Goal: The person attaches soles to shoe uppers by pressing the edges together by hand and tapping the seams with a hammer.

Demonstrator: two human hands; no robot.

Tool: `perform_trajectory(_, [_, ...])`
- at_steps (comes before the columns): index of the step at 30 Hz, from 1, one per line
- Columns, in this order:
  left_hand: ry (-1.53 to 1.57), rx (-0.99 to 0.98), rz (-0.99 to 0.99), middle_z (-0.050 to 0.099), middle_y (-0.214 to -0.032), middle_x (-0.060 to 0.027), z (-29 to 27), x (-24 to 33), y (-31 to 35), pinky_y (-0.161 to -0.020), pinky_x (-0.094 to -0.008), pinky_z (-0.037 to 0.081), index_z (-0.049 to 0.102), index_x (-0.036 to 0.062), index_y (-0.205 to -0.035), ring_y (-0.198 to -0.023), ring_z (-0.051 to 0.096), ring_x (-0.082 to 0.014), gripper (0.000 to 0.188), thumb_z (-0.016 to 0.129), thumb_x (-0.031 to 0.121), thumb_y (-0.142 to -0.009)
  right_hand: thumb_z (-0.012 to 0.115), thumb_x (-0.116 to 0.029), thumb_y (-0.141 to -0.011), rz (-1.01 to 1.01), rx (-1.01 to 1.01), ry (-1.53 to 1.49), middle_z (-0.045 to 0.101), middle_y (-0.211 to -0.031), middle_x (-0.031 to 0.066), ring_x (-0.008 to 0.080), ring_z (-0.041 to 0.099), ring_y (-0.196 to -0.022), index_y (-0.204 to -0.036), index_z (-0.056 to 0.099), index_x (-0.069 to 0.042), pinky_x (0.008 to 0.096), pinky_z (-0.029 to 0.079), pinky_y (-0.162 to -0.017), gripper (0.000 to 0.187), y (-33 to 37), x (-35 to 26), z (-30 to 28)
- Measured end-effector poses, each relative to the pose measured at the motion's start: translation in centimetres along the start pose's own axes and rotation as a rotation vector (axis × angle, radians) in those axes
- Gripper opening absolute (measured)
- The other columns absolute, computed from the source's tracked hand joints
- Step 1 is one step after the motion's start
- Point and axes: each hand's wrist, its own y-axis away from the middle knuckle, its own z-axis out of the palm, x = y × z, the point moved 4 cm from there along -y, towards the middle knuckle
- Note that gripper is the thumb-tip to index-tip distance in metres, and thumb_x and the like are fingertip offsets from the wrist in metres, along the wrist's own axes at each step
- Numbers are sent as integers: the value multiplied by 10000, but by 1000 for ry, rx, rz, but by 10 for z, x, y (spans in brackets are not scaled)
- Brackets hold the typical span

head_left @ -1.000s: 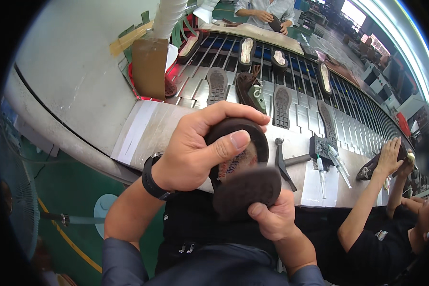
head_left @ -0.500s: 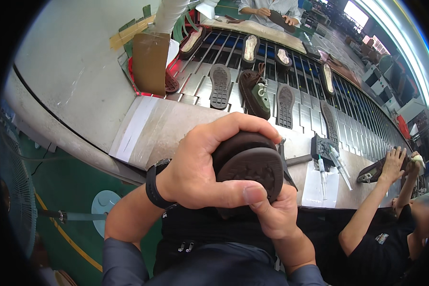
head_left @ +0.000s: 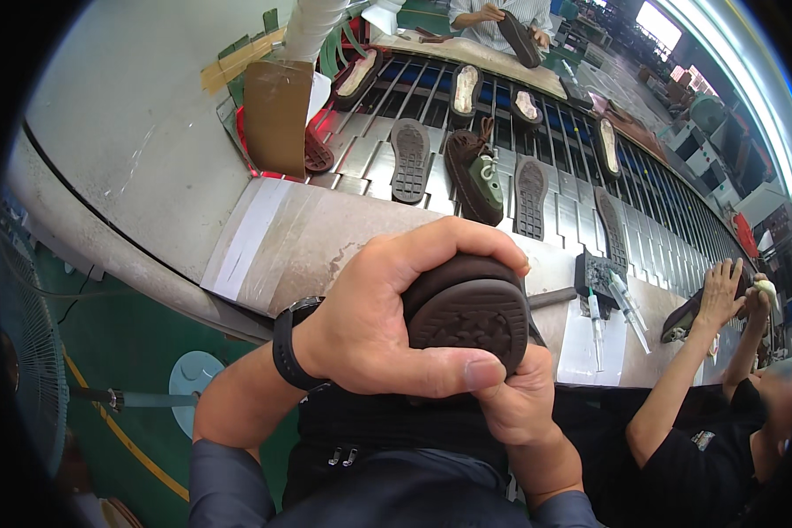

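Observation:
A dark brown shoe [head_left: 468,324] is held in front of my body, with its treaded sole end turned up toward me. My left hand [head_left: 374,321], a black watch at its wrist, wraps around this end, with the fingers over the top and the thumb across the sole. My right hand [head_left: 521,409] grips the same shoe from below right; most of its fingers are hidden behind it. Just beyond my hands lies a dark-handled tool [head_left: 552,297], partly covered by the shoe.
On the slatted conveyor [head_left: 431,198] ahead lie loose soles [head_left: 410,163] and a brown-green shoe [head_left: 477,180]. Syringes [head_left: 627,308] rest by a black block [head_left: 594,268] on the bench. At right, a co-worker's hand [head_left: 722,295] handles another shoe. Across the conveyor, a person holds a sole [head_left: 519,40].
Both my hands and the shoe have shifted slightly right and nearer to me, showing more of the tread. The sole across the conveyor has turned more upright.

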Motion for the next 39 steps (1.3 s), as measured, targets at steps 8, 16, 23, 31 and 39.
perform_trajectory(8, [-46, -19, 38, 684, -1358, -243, -5, 1, -1, -1036, -415, 587, 574, -81, -1384, -1191, 723, -284, 870, 947, 428, -784, 722, -119, -1064, 11, -10, -2, 791, -1123, 77, 118, 703, -1008, -1229, 763, 34, 289, 572, -873, 229, -2, -1, 2])
perform_trajectory(16, [-57, -27, 56, 682, -1356, -252, -8, 2, 1, -1041, -417, 584, 573, -86, -1383, -1197, 721, -294, 869, 943, 425, -785, 721, -104, -1062, 13, -17, -26, 793, -1146, 84, 128, 711, -1044, -1233, 762, 38, 298, 579, -908, 226, -3, 0, 5])
perform_trajectory(23, [-28, -26, 16, 680, -1359, -252, -11, 3, 4, -1050, -421, 577, 579, -86, -1374, -1196, 720, -294, 822, 909, 420, -816, 728, -99, -1057, 36, -13, -12, 794, -1152, 82, 128, 712, -1050, -1239, 764, 34, 299, 579, -919, 228, -4, 0, 9])
perform_trajectory(31, [87, 106, -132, 720, -1286, -242, -9, 13, 6, -1042, -427, 567, 659, -57, -1285, -1185, 721, -299, 585, 653, 447, -987, 736, -94, -1051, 52, -5, 3, 797, -1149, 75, 119, 704, -1048, -1236, 766, 38, 299, 578, -920, 229, -5, -2, 13])
perform_trajectory(39, [98, 165, -218, 772, -1199, -236, -19, 17, -17, -1072, -381, 537, 725, -82, -1160, -1144, 733, -266, 456, 499, 305, -1080, 747, -156, -1049, 144, 6, 39, 794, -1126, 82, 140, 715, -1032, -1231, 752, 70, 325, 592, -920, 290, -22, -3, -1])
